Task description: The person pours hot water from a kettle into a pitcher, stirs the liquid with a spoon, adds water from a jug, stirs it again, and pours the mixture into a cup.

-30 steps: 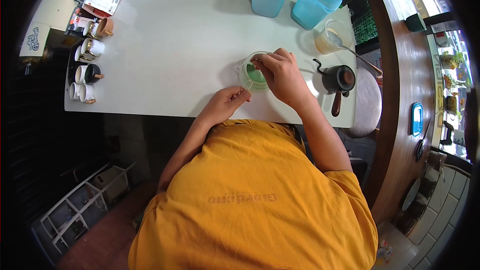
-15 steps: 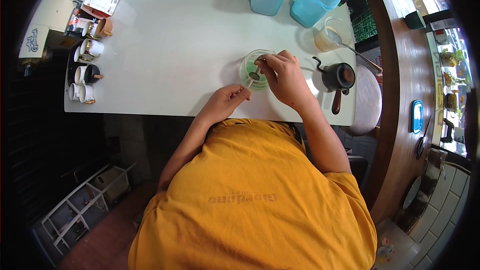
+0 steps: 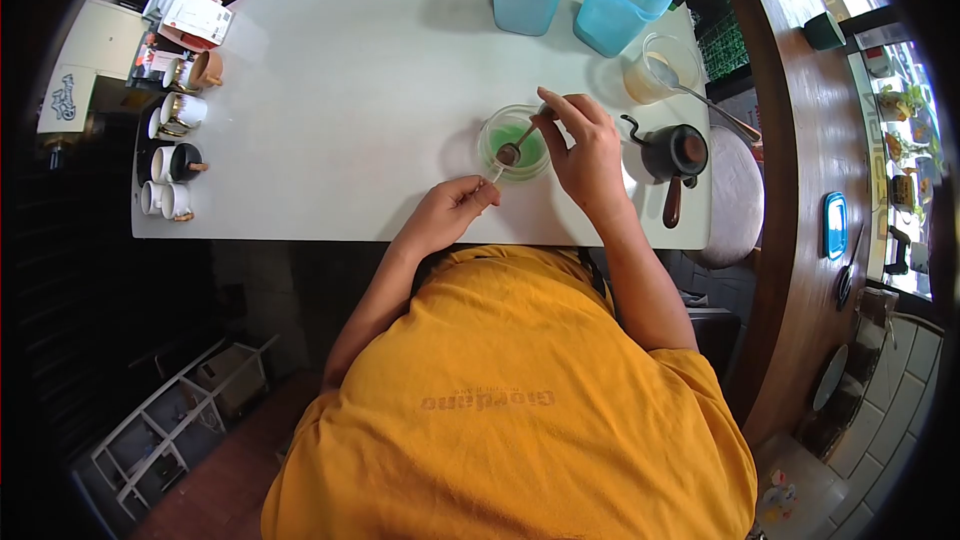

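Note:
A clear round bowl (image 3: pixel 543 162) with pale green contents stands near the table's front edge. My right hand (image 3: pixel 585 145) is at the bowl's right side, its fingers pinched on the handle of a small metal spoon (image 3: pixel 527 135). The spoon slants down to the left, with its round end over the bowl's left part. At the lower left of the bowl, my left hand (image 3: pixel 452 210) is closed on a thin clear handle (image 3: pixel 495 176). That handle reaches up to the spoon's end; what it belongs to is hard to make out.
A black gooseneck kettle (image 3: pixel 672 152) stands right of my right hand. Beyond it are a clear tub (image 3: pixel 640 88) with a long spoon in it and two blue plastic containers (image 3: pixel 527 5) (image 3: pixel 620 15). Several cups (image 3: pixel 183 112) line the table's left edge.
My right hand has shifted slightly up and right, and the spoon leans over more, its round end showing more clearly. My left hand stays nearly in place. The view has moved a little.

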The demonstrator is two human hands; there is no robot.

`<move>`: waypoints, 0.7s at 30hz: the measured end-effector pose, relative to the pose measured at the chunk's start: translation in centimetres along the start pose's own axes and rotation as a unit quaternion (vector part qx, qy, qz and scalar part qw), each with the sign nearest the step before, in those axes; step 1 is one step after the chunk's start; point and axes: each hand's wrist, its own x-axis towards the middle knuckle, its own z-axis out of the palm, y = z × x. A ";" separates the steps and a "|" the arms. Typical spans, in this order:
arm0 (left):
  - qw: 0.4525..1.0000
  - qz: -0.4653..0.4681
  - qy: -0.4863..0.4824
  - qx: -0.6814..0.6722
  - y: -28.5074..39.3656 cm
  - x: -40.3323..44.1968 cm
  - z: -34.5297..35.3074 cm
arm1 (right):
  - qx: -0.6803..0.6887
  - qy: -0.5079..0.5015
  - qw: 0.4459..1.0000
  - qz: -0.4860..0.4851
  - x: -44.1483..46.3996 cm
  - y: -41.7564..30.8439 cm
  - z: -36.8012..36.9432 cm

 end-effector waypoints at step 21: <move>0.989 0.097 0.063 0.092 1.4 0.1 -0.5 | 0.158 0.370 0.870 0.287 -0.5 7.2 -10.1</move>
